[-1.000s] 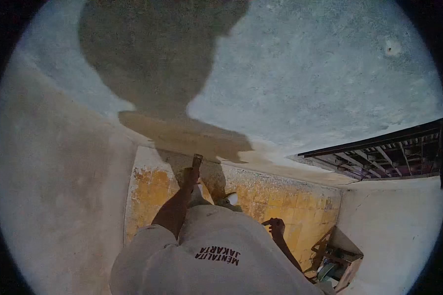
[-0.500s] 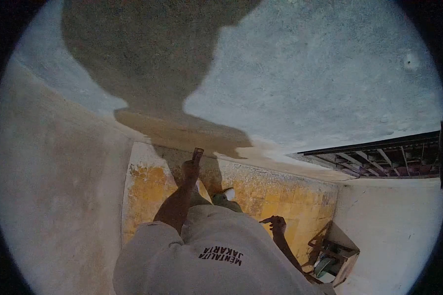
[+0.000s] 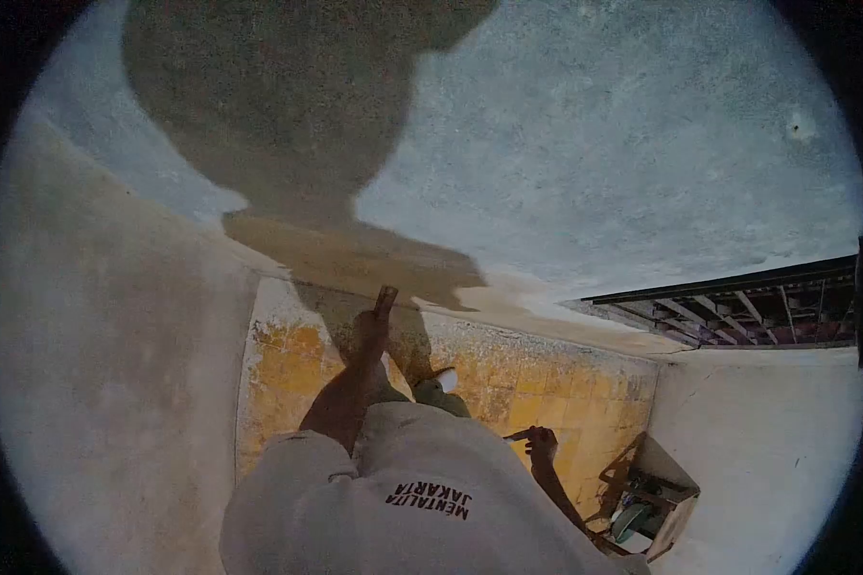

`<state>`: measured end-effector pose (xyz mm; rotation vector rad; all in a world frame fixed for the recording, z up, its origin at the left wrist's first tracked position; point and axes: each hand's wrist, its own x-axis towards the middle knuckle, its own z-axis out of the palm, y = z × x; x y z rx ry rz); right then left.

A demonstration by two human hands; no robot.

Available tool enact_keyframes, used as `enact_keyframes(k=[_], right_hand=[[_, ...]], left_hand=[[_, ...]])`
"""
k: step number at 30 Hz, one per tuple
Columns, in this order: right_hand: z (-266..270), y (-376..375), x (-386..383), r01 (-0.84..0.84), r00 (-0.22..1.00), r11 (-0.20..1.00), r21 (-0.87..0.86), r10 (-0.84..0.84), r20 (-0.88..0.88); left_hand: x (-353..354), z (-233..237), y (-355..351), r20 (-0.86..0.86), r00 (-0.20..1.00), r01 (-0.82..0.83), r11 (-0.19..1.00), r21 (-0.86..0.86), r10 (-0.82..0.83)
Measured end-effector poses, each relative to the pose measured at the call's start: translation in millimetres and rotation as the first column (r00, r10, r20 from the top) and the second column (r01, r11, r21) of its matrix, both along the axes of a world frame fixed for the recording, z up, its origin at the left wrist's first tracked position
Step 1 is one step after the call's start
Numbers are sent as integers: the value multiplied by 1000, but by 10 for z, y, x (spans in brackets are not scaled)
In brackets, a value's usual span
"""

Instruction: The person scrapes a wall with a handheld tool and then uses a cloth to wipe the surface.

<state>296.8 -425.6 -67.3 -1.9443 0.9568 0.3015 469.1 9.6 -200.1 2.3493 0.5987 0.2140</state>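
Observation:
My left hand (image 3: 369,333) reaches forward, fingers wrapped round a short flat brown tool (image 3: 385,301). Its upper end overlaps the base of the blue-grey wall (image 3: 623,163) in this view. Off to the right, my right hand (image 3: 544,444) is closed on a thin flat tool (image 3: 518,436) that points left, over the yellow tiled floor (image 3: 537,383). Neither tool shows its exact kind. My pale printed shirt (image 3: 431,460) fills the bottom middle, and a white patch of footwear (image 3: 447,380) shows just beyond it.
A plain side wall (image 3: 115,335) rises at the left, another (image 3: 758,441) at the right. A dark slatted frame (image 3: 738,311) runs along the right. In the lower right corner stands a wooden frame (image 3: 671,522) with a green round item (image 3: 631,522). My shadow covers part of the wall.
The tool in my right hand has tilted slightly, its tip a little lower. My left hand and its tool stay almost where they were.

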Motion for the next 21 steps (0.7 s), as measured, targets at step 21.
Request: enact_keyframes(k=[21], right_hand=[[-14, 33, 27, 33, 999, 999, 11, -33, 24]], left_hand=[[377, 544, 139, -297, 955, -67, 955, -288, -22]])
